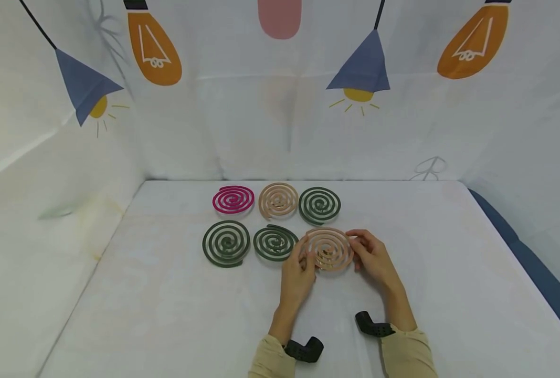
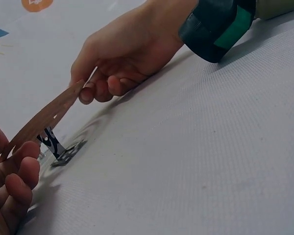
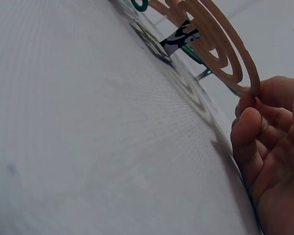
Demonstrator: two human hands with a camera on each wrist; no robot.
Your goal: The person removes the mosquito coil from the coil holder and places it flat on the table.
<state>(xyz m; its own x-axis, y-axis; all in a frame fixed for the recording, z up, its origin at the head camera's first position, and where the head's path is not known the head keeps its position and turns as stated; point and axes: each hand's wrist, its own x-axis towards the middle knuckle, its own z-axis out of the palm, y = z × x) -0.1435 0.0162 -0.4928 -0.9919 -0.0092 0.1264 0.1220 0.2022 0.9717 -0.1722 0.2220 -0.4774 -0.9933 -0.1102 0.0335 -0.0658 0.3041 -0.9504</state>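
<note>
A tan mosquito coil (image 1: pixel 329 249) is at the right end of the front row, held level between both hands. My left hand (image 1: pixel 296 275) pinches its left edge, and my right hand (image 1: pixel 376 261) pinches the right edge between thumb and fingers. In the right wrist view the coil (image 3: pixel 220 44) sits above the table, over a small shiny metal stand (image 3: pixel 179 39) whose strip rises to its underside. The left wrist view shows the same stand (image 2: pixel 54 144) under the coil, with its flat base on the cloth.
To the left in the front row lie two green coils (image 1: pixel 226 243), (image 1: pixel 275 242). Behind them are a pink coil (image 1: pixel 233 199), another tan coil (image 1: pixel 278 200) and a third green coil (image 1: pixel 319 205). A white cloth covers the table (image 1: pixel 166 315); a printed curtain (image 1: pixel 242 126) hangs behind.
</note>
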